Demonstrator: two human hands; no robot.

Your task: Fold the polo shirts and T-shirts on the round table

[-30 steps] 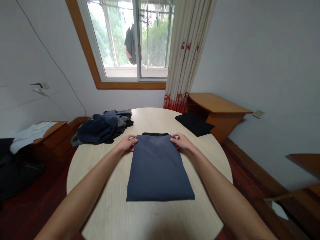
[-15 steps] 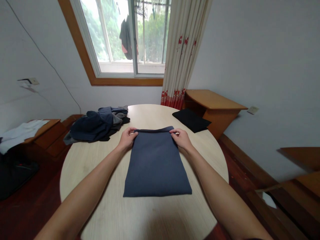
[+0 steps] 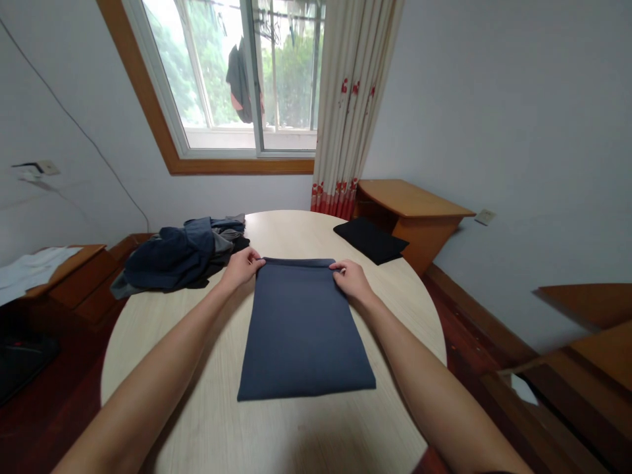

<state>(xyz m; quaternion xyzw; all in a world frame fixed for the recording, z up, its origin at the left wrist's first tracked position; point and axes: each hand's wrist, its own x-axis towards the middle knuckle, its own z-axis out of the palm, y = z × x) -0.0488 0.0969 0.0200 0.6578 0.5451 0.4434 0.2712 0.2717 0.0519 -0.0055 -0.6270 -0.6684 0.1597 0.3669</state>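
Looking down through the head view, I have a folded slate-blue garment (image 3: 303, 329) lying flat in the middle of a round table (image 3: 286, 227), directly before the wearer. The left hand (image 3: 241, 265) pinches its far left corner between thumb and fingers, and the right hand (image 3: 353, 278) pinches the far right corner the same way. Gripping both ends of that edge, I judge, keeps it straight and evenly stretched, while the forearms lie wide on either side so the cloth isn't crossed or crushed. A narrow turned band shows along the far edge (whether this is a shirt or trousers, I can't tell from here).

The fabric looks matt, smooth and pliable, with a crisp near edge; its outline reads as a trapezoid, wider towards me, probably from perspective. Beyond the left hand, a rumpled clothes pile (image 3: 172, 253) in navy, grey and black slumps at the table's left rim, soft and loosely heaped. Across at the far right lies a flat black garment (image 3: 370, 238) with a squared outline; setting it apart from the heap presumably keeps its shape undisturbed. The tabletop is pale, with fine wood-like grain. Behind it stand an orange-brown wooden desk (image 3: 415, 197) and a cream curtain (image 3: 345, 66) hanging in vertical pleats, patterned with red flowers.
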